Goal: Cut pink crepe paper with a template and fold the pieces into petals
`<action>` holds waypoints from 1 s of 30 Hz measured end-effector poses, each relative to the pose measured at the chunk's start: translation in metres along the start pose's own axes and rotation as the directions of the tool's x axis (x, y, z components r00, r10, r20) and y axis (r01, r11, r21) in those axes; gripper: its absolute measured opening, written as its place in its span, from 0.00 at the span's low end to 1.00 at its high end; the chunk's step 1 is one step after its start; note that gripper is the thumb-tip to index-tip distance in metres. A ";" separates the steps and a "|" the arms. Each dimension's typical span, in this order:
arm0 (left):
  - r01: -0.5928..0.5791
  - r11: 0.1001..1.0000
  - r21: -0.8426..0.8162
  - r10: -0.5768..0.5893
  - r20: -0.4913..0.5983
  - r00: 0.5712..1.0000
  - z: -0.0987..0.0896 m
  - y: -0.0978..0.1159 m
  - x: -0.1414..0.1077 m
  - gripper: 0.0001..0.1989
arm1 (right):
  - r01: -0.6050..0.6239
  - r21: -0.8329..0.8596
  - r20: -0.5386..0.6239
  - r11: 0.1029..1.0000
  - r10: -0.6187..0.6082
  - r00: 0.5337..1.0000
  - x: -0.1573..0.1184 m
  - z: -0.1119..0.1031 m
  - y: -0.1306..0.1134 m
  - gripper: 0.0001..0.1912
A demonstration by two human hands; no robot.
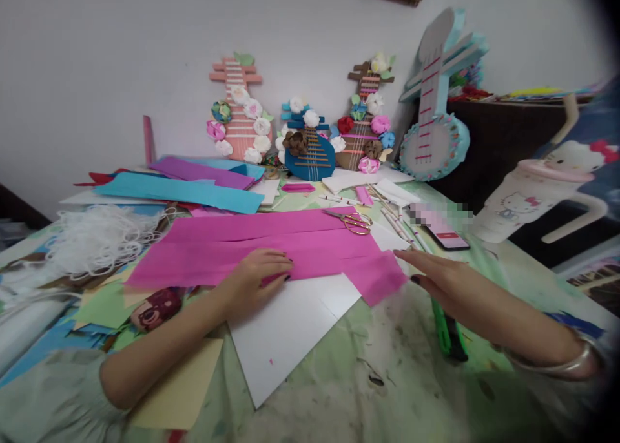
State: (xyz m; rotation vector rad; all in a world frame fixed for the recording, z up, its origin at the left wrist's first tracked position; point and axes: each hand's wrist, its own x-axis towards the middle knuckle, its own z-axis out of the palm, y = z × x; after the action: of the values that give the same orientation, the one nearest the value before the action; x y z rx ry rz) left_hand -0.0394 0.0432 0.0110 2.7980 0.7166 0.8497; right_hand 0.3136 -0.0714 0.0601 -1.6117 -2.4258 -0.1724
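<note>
Across the middle of the table lie strips of bright pink paper [208,246], with a smaller pink piece [375,278] at their right end. My left hand [261,275] rests on the near edge of the pink paper, fingers lying flat. At the right, my right hand [438,275] is open with its fingers stretched out, beside the small pink piece's corner; whether it touches the paper I cannot tell. A white sheet [290,339] is partly under the pink paper. Gold-handled scissors [357,223] lie on the far side of the pink strips. Close to my right forearm is a green utility knife [446,333].
Blue paper [194,192] and purple paper [203,172] are stacked behind, left of several flower-covered paper instruments. White string [104,243] is heaped at left. A phone [448,235] and a white tumbler [520,201] stand at right. Paper sticks [397,223] lie near the phone.
</note>
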 end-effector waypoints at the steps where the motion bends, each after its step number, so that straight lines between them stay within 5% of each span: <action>1: 0.027 1.000 -0.010 -0.026 0.007 1.000 0.001 -0.002 0.006 0.13 | -0.033 -0.048 0.038 0.998 0.035 0.999 -0.009 0.002 0.011 0.24; 4: 0.054 0.998 -0.008 -0.053 0.092 0.994 0.008 -0.010 0.031 0.15 | -0.150 -0.189 0.116 0.971 0.174 0.978 -0.035 0.013 0.035 0.22; 8: -0.077 0.996 -0.046 0.086 0.224 0.971 0.024 -0.007 0.062 0.15 | -0.087 -0.259 0.120 0.962 0.121 0.985 -0.050 0.020 0.043 0.31; 14: -0.200 0.978 -0.056 0.208 0.274 0.939 0.046 0.013 0.070 0.17 | -0.163 -0.119 0.146 0.979 0.180 0.973 -0.046 0.016 0.036 0.19; 23: 0.047 0.989 -0.143 -0.026 0.149 0.988 0.050 -0.001 0.066 0.20 | -0.497 -0.069 0.088 0.865 0.502 0.861 -0.039 0.029 0.026 0.11; 30: 0.246 0.944 -0.218 -0.203 0.202 0.958 0.036 -0.027 0.069 0.21 | -0.569 0.395 0.158 0.722 0.556 0.816 -0.030 0.015 0.032 0.19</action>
State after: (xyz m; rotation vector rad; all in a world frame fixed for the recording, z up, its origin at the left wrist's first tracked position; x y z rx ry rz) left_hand 0.0197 0.1006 0.0082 2.4776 0.8238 0.5925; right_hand 0.3526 -0.0822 0.0374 -2.0266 -1.6913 0.4592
